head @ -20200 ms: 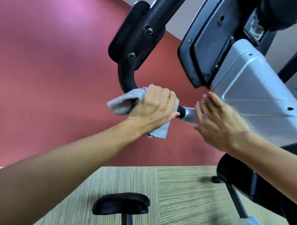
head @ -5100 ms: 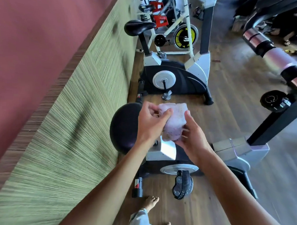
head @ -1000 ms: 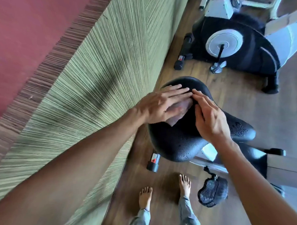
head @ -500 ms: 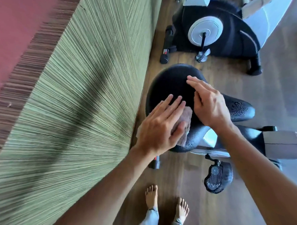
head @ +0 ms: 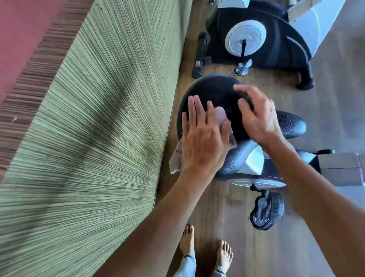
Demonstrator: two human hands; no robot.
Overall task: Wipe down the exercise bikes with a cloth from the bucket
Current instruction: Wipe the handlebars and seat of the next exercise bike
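Head view: left hand (head: 204,143) has dragged cloth (head: 220,116) nearer across saddle (head: 218,92).

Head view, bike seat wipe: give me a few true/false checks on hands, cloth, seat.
1. The left hand presses the cloth flat on the seat. True.
2. The right hand holds the cloth. False: it rests bare on the seat, beside the cloth.
3. The cloth hangs off the seat's near edge. True.
4. The person wears shoes. False: the feet are bare.
5. A second bike stands beyond the seat. True.
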